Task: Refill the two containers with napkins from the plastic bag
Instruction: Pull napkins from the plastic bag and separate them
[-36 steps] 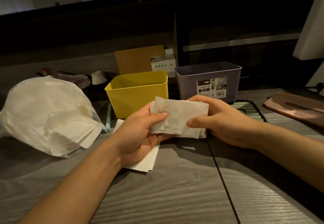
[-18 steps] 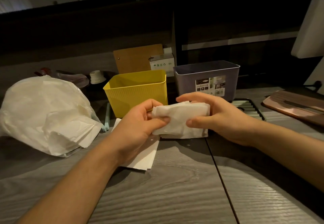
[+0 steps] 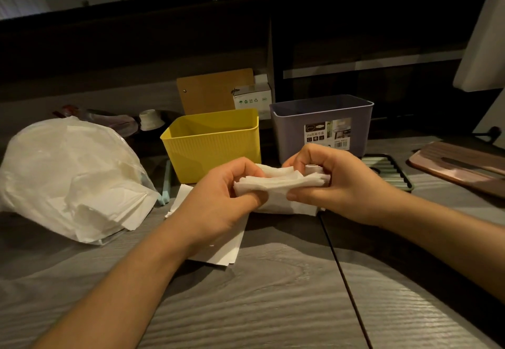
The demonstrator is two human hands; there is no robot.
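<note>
A small stack of white napkins (image 3: 276, 186) is held between both hands just above the grey wooden table (image 3: 259, 294). My left hand (image 3: 218, 198) grips its left end and my right hand (image 3: 336, 182) grips its right end, bending the stack into a fold. Behind the hands stand a yellow container (image 3: 210, 143) and a purple-grey container (image 3: 322, 124), side by side, their insides dark. A clear plastic bag (image 3: 68, 173) full of napkins lies at the left. More loose napkins (image 3: 218, 250) lie on the table under my left wrist.
A brown board (image 3: 213, 91) and a small white box (image 3: 252, 98) stand behind the containers. A ribbed green tray (image 3: 388, 171) and a wooden board (image 3: 459, 168) lie to the right. A pale blue stick (image 3: 166, 184) lies beside the bag.
The stack was held flat and upright a second ago; both hands have since curled round it and squeezed it into a fold, lowering it slightly.
</note>
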